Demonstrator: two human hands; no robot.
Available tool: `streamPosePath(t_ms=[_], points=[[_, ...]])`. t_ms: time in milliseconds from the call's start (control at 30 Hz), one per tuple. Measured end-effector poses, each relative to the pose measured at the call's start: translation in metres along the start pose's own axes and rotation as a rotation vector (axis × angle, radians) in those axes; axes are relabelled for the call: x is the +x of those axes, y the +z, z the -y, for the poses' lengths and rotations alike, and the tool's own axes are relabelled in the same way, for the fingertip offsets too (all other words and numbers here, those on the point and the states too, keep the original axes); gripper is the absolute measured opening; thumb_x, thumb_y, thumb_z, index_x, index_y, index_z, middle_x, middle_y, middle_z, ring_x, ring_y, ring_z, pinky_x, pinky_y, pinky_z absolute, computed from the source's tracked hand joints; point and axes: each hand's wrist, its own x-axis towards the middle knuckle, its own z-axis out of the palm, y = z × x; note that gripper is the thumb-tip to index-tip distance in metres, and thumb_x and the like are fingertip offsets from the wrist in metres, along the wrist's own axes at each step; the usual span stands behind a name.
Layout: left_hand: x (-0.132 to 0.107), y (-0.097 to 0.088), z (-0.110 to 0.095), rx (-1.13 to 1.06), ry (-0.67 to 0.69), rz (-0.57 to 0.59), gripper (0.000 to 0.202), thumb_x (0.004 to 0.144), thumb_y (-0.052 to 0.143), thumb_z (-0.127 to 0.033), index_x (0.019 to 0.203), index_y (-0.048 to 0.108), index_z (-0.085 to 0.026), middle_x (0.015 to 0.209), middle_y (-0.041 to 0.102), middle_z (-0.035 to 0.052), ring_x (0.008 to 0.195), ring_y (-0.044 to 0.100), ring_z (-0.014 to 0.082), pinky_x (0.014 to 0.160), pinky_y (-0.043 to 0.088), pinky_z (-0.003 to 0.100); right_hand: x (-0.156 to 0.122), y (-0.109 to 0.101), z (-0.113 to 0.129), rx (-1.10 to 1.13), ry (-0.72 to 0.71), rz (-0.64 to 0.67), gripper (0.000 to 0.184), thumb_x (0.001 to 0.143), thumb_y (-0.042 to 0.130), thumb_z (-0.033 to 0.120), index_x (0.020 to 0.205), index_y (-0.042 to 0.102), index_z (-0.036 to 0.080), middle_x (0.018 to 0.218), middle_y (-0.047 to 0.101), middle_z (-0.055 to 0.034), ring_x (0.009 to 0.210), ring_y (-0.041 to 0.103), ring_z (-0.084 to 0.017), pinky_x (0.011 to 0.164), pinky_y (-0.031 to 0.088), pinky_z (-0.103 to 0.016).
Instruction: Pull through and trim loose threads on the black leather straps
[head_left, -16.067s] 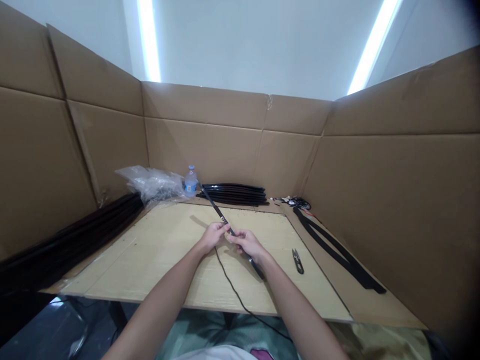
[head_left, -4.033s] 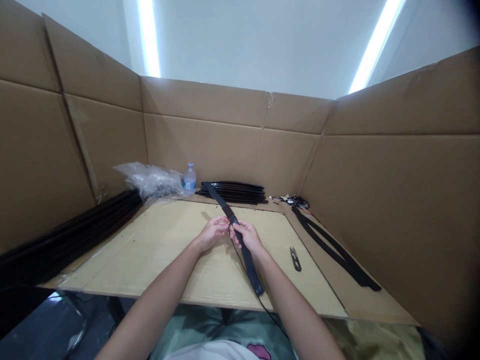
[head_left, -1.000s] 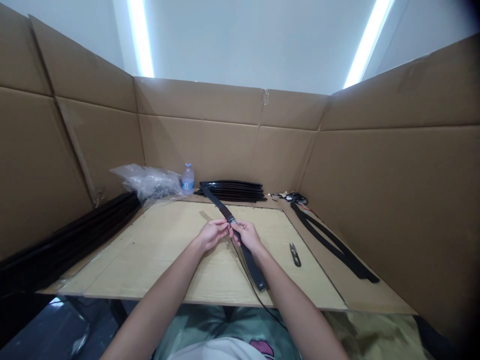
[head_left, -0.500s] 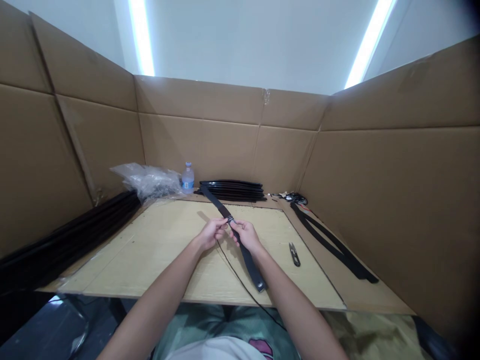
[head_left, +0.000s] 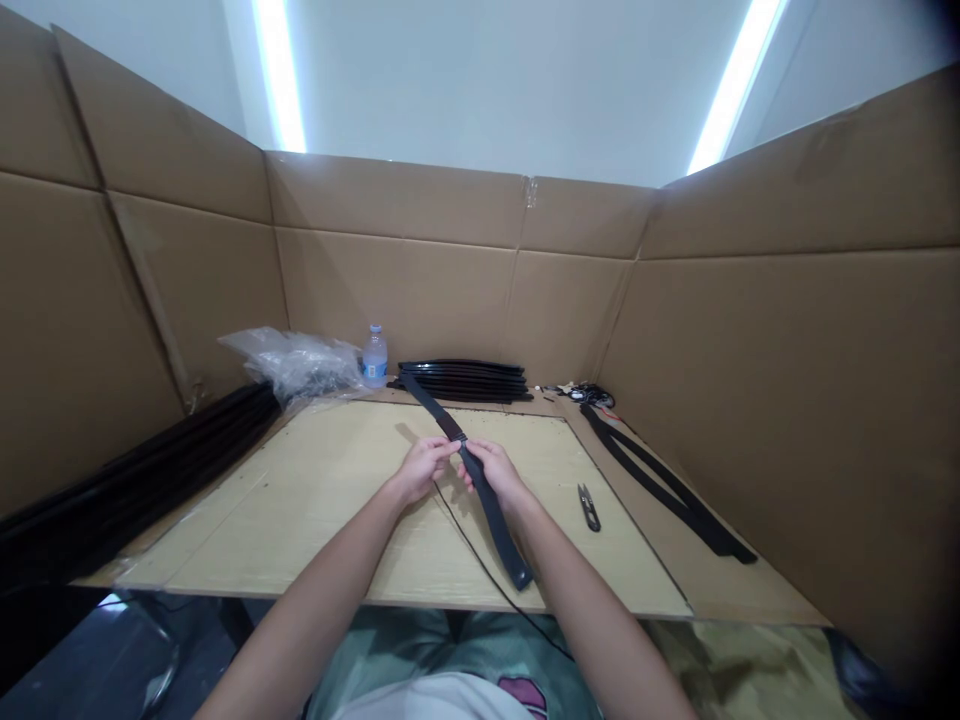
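Observation:
A long black strip (head_left: 499, 520) runs from the back of the bench toward me, over a pale board (head_left: 322, 500). My left hand (head_left: 421, 466) pinches the strip near its middle. My right hand (head_left: 493, 472) is closed round the strip just beside it. A thin black cord (head_left: 480, 572) hangs from where the hands meet and trails off the board's front edge toward my lap.
Small black snips (head_left: 591, 506) lie right of my right hand. More black strips are stacked at the back (head_left: 469, 381), along the left (head_left: 142, 480) and at the right (head_left: 660, 485). A water bottle (head_left: 374, 356) and crumpled clear plastic bag (head_left: 296, 362) sit back left. Cardboard walls (head_left: 787, 400) surround the bench.
Both hands have stayed on the strip with small finger shifts. The strip turned from edge-on to flat since the earliest frame, and its near end now lies slightly lower on the board.

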Motion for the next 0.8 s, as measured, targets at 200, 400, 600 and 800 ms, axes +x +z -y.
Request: streamPosePath(t_ms=[200,400,600,800], points=[[-0.006,0.008,-0.005,0.024,-0.040,0.053,0.026,0.068,0.071,-0.032,0.071,0.060,-0.008,0.048,0.047,-0.0025,0.036,0.029,0.0026,0.038,0.011,0.020,-0.001,0.002,0.000,0.017,0.040,-0.024,0.028,0.081,0.050,0.041,0.084,0.054,0.014,0.057,0.060,-0.0015,0.041,0.053,-0.010,0.037,0.042,-0.019],[-0.006,0.011,-0.006,0.035,-0.021,0.040,0.028,0.066,0.072,-0.035,0.066,0.059,-0.009,0.044,0.042,-0.0047,0.035,0.029,0.0030,0.038,0.011,0.022,0.000,0.000,0.002,-0.057,0.019,-0.070,0.033,0.076,0.055,0.048,0.077,0.052,0.015,0.049,0.055,0.0031,0.032,0.045,-0.008,0.028,0.033,-0.017],[-0.001,0.006,-0.001,0.049,0.020,-0.005,0.032,0.066,0.071,-0.039,0.071,0.058,-0.010,0.045,0.028,-0.0099,0.037,0.015,0.0022,0.039,0.006,0.022,0.000,-0.001,0.004,-0.108,0.029,-0.066,0.041,0.077,0.052,0.055,0.078,0.054,0.015,0.044,0.052,0.0037,0.029,0.044,-0.009,0.027,0.032,-0.017],[-0.001,0.005,0.002,0.101,0.040,-0.015,0.035,0.067,0.070,-0.041,0.060,0.051,-0.013,0.044,0.027,-0.0095,0.037,0.016,0.0026,0.040,0.006,0.023,0.000,-0.004,0.003,-0.073,0.085,0.002,0.037,0.078,0.052,0.051,0.080,0.054,0.014,0.050,0.055,0.0011,0.033,0.048,-0.010,0.029,0.037,-0.018]])
